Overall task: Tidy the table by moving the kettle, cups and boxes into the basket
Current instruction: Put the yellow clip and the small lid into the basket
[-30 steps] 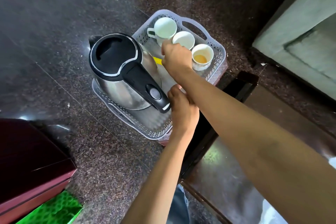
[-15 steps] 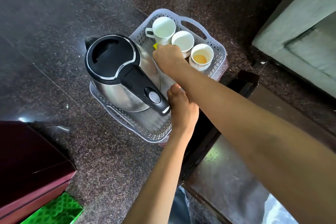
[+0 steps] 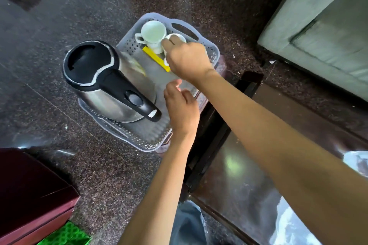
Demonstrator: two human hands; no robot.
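A pale grey perforated basket (image 3: 216, 53) rests on a low reddish stand. In its near left part stands the steel kettle (image 3: 111, 93) with a black lid and handle. One white cup (image 3: 153, 31) stands at the far end. My right hand (image 3: 188, 59) reaches down over a second white cup (image 3: 176, 36), with its fingers curled on it. A third cup is hidden beneath that hand. A yellow box (image 3: 154, 57) lies flat in the basket, only its edge showing. My left hand (image 3: 181, 109) hovers by the basket's near right rim, fingers loosely apart.
A glossy dark table (image 3: 239, 169) runs along the right, beside the basket. A maroon box (image 3: 29, 191) and something green (image 3: 65, 234) sit at the lower left. A grey-green sofa (image 3: 328, 26) fills the upper right. Speckled stone floor surrounds the basket.
My right hand has moved from the yellow box to the cups and now covers the third cup. My left hand has come off the basket rim and opened slightly.
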